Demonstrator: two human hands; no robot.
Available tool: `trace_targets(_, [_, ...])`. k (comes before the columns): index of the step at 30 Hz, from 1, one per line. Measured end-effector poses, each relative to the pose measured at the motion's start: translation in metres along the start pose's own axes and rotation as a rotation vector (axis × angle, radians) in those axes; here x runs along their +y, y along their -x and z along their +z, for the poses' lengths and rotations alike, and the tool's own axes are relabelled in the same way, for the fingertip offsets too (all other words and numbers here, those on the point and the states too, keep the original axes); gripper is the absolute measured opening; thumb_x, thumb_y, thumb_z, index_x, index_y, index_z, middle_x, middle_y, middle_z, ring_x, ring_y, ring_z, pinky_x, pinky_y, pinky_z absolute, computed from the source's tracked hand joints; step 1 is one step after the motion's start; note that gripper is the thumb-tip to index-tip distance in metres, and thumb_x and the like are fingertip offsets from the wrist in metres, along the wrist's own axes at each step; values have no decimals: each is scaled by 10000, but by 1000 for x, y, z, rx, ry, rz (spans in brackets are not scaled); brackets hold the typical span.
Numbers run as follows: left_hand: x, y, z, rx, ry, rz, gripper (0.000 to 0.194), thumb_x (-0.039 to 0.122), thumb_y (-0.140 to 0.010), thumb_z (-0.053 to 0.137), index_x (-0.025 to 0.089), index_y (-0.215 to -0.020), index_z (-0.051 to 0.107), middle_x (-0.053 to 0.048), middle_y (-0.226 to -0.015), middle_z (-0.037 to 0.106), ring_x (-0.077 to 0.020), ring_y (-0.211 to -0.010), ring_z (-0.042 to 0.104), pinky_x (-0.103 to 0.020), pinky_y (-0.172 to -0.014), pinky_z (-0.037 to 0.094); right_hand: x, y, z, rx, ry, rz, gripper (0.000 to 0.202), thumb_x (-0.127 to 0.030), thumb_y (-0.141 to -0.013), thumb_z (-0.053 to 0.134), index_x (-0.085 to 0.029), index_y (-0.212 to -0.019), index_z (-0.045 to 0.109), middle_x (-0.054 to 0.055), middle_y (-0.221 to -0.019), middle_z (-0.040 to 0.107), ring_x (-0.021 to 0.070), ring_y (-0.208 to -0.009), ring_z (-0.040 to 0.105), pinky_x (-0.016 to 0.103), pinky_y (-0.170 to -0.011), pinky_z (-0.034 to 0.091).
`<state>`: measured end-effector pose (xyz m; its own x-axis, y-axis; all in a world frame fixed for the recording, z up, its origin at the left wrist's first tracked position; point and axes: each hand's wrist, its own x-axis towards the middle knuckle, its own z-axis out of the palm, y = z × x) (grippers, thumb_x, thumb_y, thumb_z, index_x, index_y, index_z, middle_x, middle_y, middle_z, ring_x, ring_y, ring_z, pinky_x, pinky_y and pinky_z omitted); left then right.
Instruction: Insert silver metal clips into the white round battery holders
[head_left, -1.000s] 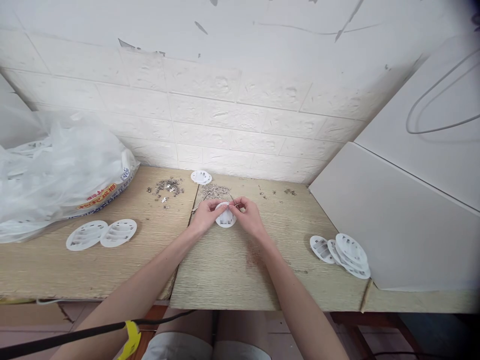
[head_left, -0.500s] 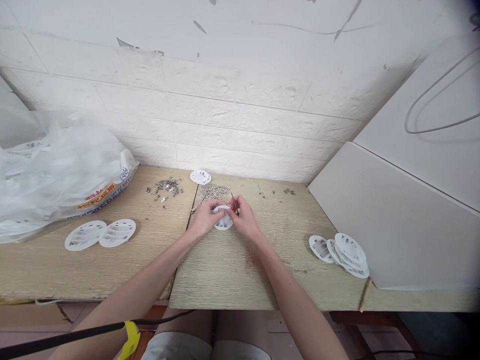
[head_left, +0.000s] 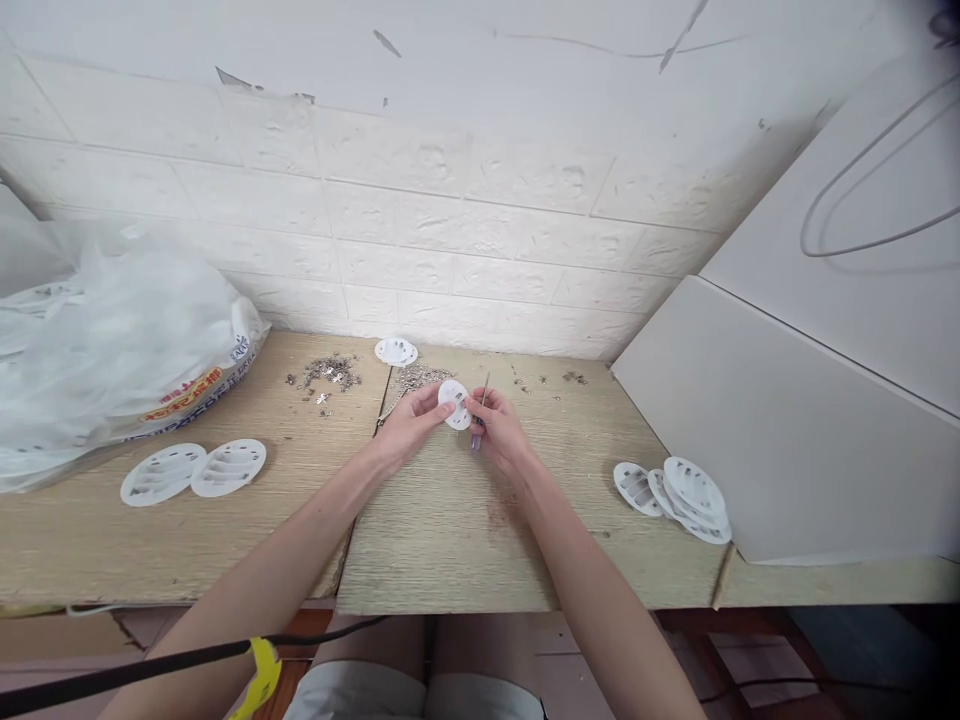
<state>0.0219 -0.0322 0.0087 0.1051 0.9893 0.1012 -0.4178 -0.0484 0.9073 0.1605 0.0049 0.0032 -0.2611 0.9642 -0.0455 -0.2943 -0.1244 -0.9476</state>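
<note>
My left hand [head_left: 415, 422] pinches the left edge of a round white plastic disc [head_left: 454, 391] between thumb and fingers. The disc is tilted up above the table and has small slots and metal bits on it. My right hand [head_left: 498, 424] is closed round a slim screwdriver [head_left: 478, 437] with a purplish clear handle, its thin shaft pointing up. The right thumb and finger also touch the disc's right edge. Just behind the hands lies a heap of small silvery metal pieces [head_left: 424, 377], partly hidden by the left hand.
Another white disc [head_left: 396, 351] lies by the wall. Two discs [head_left: 229, 468] overlap at left, below a large plastic bag [head_left: 127, 350]. A darker heap of metal parts [head_left: 330, 374] sits nearby. Several discs [head_left: 694, 487] are stacked at right beside a white panel [head_left: 787, 430].
The disc has been raised and turned more upright toward me. My right hand has shifted slightly right, and the screwdriver's handle now shows below it. The view has shifted slightly.
</note>
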Motion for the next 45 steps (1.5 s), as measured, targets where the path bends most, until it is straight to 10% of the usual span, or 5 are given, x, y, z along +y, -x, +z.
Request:
trace_targets(5, [1,0,-2,57,8,-5,420,426,-725,684,135,-1026,656,-118,-1063,671,-214,-1021,596,-335,-916,437,-4,2,-1,-18,137,44,374,-520,-758,533,-177,-892,597,42,-779,586,92,-534,466,206,-389,251])
trace_targets(15, [-4,-3,-8,138,-26,-5,469,499,-738,642,137,-1035,649,-99,-967,685,-193,-908,629,-318,-815,486,-7,4,-9,-36,850,-276,270,-319,-802,478,-173,-656,652,2,-587,600,111,-508,454,238,-523,328])
trace_targets(45, [-8,-1,-7,278,-220,-35,549,523,-633,709,158,-1041,667,-95,-984,685,-218,-883,626,-336,-757,509,-5,8,-7,-35,1155,-318,270,-272,-815,478,-176,-647,665,0,-567,602,114,-513,465,230,-542,294])
